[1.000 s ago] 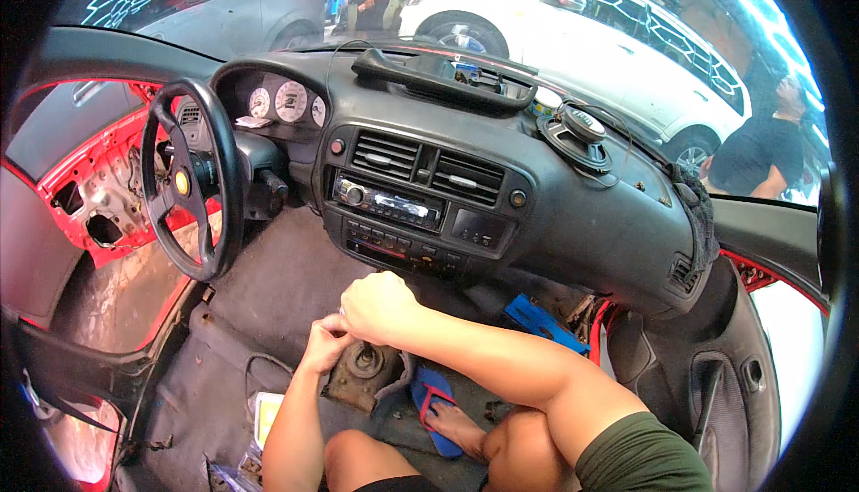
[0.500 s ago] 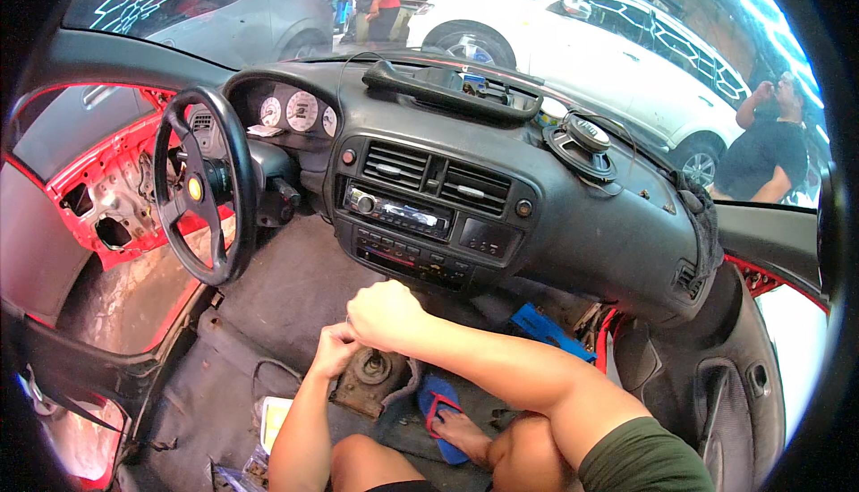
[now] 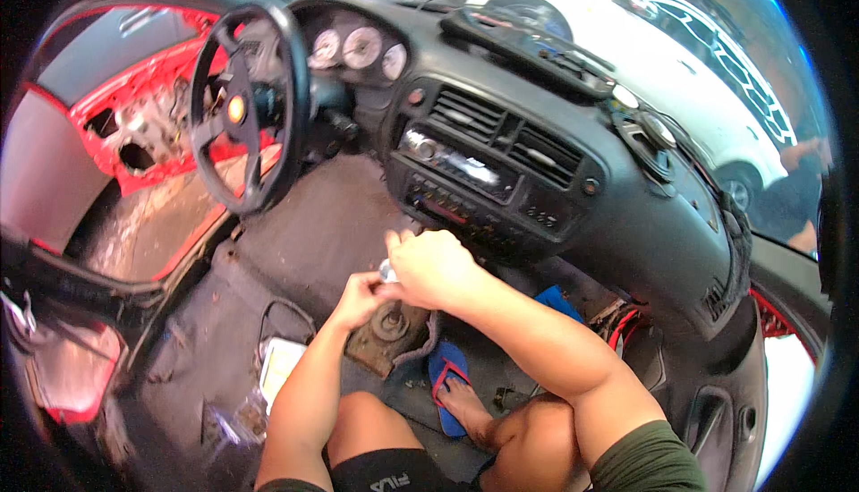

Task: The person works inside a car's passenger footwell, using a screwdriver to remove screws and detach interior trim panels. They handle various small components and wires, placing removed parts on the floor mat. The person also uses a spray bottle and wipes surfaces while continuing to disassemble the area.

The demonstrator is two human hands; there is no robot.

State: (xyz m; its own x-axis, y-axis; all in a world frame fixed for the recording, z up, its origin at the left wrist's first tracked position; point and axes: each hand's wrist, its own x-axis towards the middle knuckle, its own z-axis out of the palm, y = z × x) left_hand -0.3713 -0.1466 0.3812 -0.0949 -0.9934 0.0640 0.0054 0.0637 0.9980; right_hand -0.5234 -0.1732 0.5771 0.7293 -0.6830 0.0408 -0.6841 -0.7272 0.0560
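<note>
Both hands meet in front of the dashboard, over the shifter base [image 3: 391, 322] on the bare floor. My left hand [image 3: 361, 301] is closed, its thumb and fingertips pinching at the underside of a small silvery-white piece [image 3: 386, 270]. From above and to the right, my right hand [image 3: 434, 268] curls round that same piece, with a finger or two raised. Most of the piece is hidden by the fingers, so its kind does not show. The shifter base has a dirty metal plate and a round dark centre.
A black steering wheel [image 3: 293, 107] stands at the left, before a stripped red door [image 3: 148, 130]. The dashboard holds a car stereo [image 3: 456, 165]; a loose speaker [image 3: 646, 143] lies on top. A white-and-yellow box [image 3: 279, 369] and a blue flip-flop [image 3: 445, 376] are low down.
The view has shifted, so the dashboard appears higher and further right. My hands have turned and parted slightly, and the silvery-white piece now shows between them.
</note>
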